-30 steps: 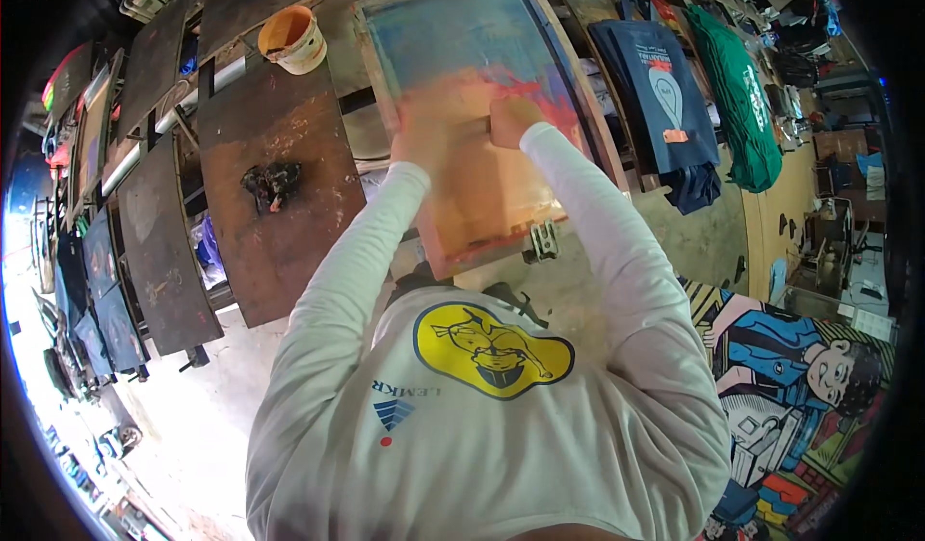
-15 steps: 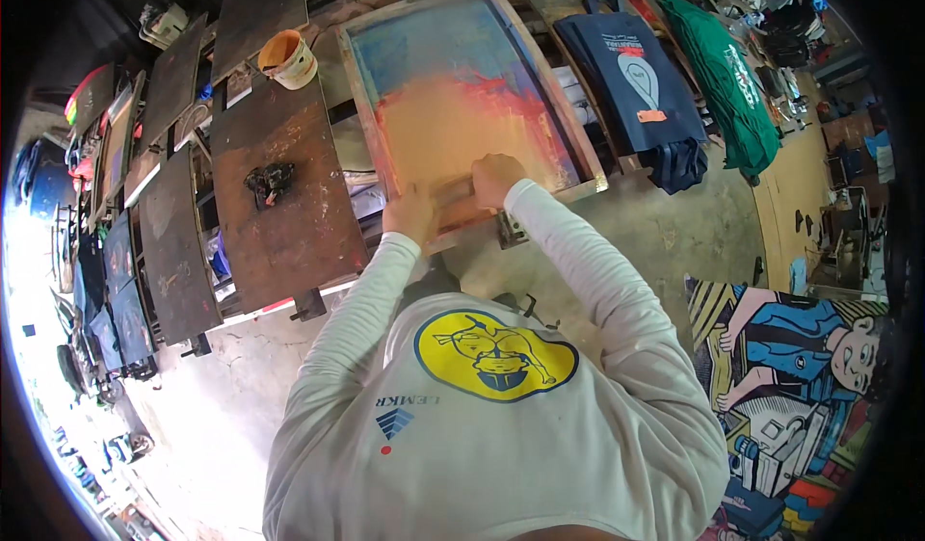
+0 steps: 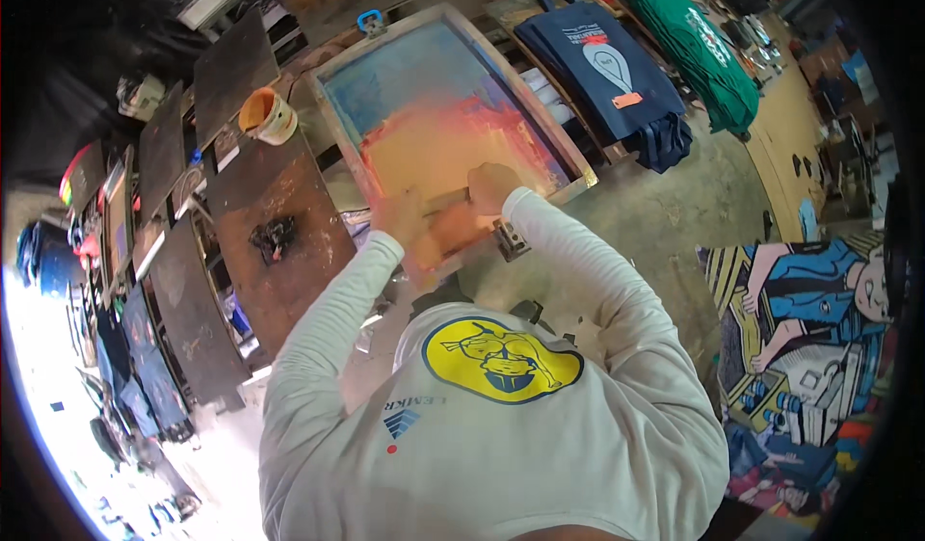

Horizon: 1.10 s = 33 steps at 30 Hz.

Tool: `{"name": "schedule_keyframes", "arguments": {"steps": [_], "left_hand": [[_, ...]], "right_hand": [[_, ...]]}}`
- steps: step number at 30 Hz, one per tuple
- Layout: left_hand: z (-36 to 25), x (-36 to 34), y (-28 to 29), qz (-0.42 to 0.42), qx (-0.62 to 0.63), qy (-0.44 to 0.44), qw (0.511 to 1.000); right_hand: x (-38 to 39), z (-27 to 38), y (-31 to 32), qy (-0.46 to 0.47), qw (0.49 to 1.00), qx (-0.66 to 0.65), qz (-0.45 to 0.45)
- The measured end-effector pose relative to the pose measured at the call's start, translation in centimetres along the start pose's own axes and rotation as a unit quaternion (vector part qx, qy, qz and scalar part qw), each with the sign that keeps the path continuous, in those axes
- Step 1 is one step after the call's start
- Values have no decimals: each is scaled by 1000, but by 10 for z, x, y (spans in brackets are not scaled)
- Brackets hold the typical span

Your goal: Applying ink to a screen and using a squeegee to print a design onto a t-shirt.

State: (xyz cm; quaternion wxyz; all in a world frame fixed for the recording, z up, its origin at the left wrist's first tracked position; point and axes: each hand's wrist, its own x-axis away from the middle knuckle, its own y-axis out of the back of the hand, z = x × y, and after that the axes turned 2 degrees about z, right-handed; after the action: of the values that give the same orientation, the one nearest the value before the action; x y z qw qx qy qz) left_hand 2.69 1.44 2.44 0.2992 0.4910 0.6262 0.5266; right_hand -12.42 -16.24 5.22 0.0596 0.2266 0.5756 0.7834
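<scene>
A wooden-framed printing screen (image 3: 385, 54) lies in front of me, its mesh blue at the far end and smeared orange and red nearer me. My left hand (image 3: 400, 215) and my right hand (image 3: 491, 186) both grip a squeegee (image 3: 448, 201) held across the near end of the screen, close to the frame's front rail. Orange ink covers the mesh right under the blade. My white long sleeves reach in from below.
An orange ink tub (image 3: 267, 115) stands on the brown platen (image 3: 279, 242) to the left, next to a black ink blot (image 3: 274, 237). More dark platens (image 3: 193, 319) fan out further left. A navy printed shirt (image 3: 607, 69) and a green one (image 3: 699, 50) lie to the right. Painted floor art (image 3: 809, 319) is at right.
Both hands have drawn the squeegee toward me along the screen, from its middle down to the near rail, and the view has shifted so the screen sits higher.
</scene>
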Motion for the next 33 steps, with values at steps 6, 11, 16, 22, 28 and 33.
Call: {"name": "schedule_keyframes", "arguments": {"steps": [6,11,16,22,28,33], "left_hand": [[-17,-116,92,-16,-6,-171,985],[-34,-202,110,36,4,-210,977],[-30,-233,81,55,-19,-181,982],[7,-223,21,-34,20,-225,974],[48,-145,23,40,30,-274,960],[71,-115,45,76,40,-260,962]], "right_hand": [[-32,-42,54,-138,990,8,-30],[-61,-92,61,-195,979,-10,-51],[-73,-90,51,-209,976,49,28],[-64,-63,20,-303,950,-45,-59],[-19,26,-31,-270,956,-107,-41],[-23,55,-12,-247,957,-152,-8]]}}
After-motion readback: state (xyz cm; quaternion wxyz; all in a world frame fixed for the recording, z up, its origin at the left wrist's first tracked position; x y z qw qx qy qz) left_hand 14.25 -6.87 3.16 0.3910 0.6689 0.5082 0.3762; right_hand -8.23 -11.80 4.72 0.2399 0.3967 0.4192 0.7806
